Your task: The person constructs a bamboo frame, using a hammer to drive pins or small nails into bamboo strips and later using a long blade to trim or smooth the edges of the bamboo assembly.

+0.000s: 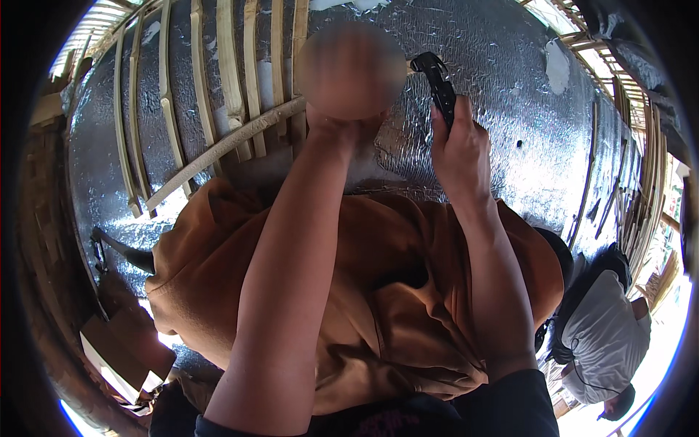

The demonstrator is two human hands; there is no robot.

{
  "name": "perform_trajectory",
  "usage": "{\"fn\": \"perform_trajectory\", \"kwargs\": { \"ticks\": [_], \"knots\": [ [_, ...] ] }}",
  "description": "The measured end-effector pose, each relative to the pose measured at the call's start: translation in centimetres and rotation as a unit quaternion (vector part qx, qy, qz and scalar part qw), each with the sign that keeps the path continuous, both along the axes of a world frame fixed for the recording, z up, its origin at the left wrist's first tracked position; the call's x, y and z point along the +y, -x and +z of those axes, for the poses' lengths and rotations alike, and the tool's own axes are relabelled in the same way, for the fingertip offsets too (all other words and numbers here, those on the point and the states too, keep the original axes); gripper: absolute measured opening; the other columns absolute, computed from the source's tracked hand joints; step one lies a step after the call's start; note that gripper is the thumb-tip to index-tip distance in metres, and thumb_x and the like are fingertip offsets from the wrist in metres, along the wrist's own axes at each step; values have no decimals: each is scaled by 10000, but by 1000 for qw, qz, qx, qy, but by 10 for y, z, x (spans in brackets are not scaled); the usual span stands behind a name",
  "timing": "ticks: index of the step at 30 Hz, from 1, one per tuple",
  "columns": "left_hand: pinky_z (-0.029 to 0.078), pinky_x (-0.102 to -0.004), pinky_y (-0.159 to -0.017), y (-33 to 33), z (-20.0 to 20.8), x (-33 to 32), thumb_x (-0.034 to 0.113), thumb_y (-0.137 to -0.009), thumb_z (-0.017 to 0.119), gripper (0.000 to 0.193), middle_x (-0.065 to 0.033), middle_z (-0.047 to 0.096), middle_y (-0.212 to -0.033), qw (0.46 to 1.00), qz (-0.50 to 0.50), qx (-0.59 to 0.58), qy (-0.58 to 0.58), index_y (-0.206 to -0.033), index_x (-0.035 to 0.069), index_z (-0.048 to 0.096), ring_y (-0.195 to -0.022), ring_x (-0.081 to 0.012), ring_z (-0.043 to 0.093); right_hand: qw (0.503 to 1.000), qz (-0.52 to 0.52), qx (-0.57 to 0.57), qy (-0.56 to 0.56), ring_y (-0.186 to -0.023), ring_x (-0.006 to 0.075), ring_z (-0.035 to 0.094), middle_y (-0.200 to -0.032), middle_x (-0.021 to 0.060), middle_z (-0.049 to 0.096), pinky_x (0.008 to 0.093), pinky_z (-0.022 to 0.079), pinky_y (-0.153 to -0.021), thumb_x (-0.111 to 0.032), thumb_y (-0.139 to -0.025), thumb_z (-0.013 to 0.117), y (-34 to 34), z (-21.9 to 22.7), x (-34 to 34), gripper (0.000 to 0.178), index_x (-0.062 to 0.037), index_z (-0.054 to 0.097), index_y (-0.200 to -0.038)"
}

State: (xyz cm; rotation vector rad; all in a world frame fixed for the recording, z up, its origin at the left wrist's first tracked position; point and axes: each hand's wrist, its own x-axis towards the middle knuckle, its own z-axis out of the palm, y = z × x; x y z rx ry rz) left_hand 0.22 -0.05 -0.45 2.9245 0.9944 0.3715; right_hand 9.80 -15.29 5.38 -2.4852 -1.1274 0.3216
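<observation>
Near the top of the frame, right of centre, the right hand grips a black tool, probably stiff and hefty, best held by its lower handle, while blur hides whether the left hand, beside a wooden pole, grasps anything.

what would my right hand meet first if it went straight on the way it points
With the black tool leading, your right hand would probably meet the silver foil sheet first, though depth is unclear.
</observation>
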Motion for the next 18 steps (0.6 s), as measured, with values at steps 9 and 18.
{"fn": "perform_trajectory", "kwargs": {
  "ticks": [9, 18],
  "knots": [
    [221, -561, -1214, 1, 0, 1, 393, -1031, 386, 600, -141, 346, -1601, 1000, 0, 3, -2, -1551, 96, 350, -1477, -325, 322, 999, 16, -15, -41, -636, 460, 682, -676, 258, 656, 534, 526, -459, -170, -1011, 565, 2, 1, 1, 228, -8, 437, -1110],
    [219, -566, -1213, 0, -2, 3, 409, -1032, 380, 595, -132, 344, -1600, 1000, 1, 15, -5, -1538, 97, 375, -1474, -319, 326, 988, 25, -30, -150, -604, 413, 692, -662, 224, 647, 446, 531, -425, -119, -998, 587, 4, 12, 4, 259, 32, 446, -1154]
  ]
}}
